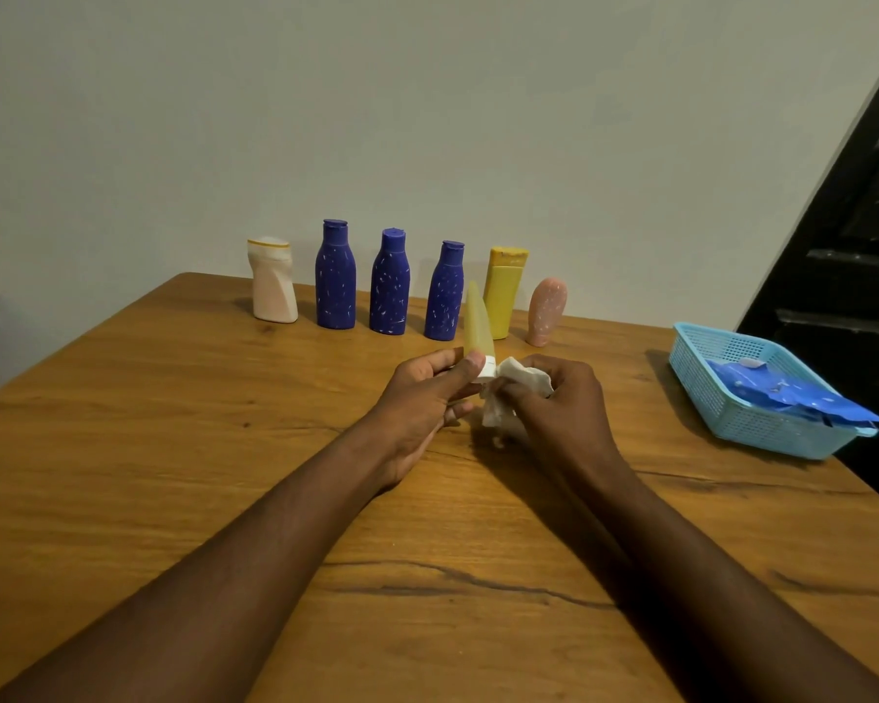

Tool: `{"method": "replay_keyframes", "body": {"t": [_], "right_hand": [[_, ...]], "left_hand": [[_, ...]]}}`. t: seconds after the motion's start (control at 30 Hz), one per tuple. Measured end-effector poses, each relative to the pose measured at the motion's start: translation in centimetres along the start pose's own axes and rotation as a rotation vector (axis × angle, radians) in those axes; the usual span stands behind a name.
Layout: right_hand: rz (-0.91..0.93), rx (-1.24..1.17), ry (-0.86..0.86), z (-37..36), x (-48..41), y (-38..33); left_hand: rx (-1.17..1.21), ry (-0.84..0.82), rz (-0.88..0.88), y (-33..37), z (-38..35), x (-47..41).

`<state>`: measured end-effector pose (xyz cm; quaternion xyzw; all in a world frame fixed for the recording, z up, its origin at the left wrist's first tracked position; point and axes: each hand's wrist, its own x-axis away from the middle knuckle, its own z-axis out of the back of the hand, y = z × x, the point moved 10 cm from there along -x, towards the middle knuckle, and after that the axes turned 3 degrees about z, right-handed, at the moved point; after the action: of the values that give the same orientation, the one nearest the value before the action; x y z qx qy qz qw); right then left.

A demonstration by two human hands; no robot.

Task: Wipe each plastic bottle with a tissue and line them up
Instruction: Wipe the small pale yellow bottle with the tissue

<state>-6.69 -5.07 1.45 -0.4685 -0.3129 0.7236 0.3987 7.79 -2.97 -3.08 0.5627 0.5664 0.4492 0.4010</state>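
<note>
I'm pinching the yellow tube (478,322) in my left hand (427,398), wiping it with the tissue (508,393) clutched in my right hand (564,398), guessing it's joining the row (389,286) on the table (173,449)'s far edge next

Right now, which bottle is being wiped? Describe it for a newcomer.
On the wooden table, before the row of six bottles, the left hand holds a pale yellow tube. Unlike those standing, it is tapered, white-capped and touched by the tissue.
</note>
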Motion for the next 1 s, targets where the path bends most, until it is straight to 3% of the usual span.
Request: {"method": "replay_keyframes", "body": {"t": [0.3,0.63,1.0], "right_hand": [[-0.055,-0.026,-0.095,-0.9,-0.2,1.3],[-0.228,-0.293,0.014,-0.2,-0.1,3.0],[-0.112,-0.13,-0.072,-1.0,0.2,1.1]], "left_hand": [[-0.066,-0.048,-0.026,-0.1,-0.3,-0.1],[-0.14,-0.073,-0.048,-0.3,-0.6,-0.2],[-0.061,0.013,-0.075,-0.3,0.4,-0.6]]}}
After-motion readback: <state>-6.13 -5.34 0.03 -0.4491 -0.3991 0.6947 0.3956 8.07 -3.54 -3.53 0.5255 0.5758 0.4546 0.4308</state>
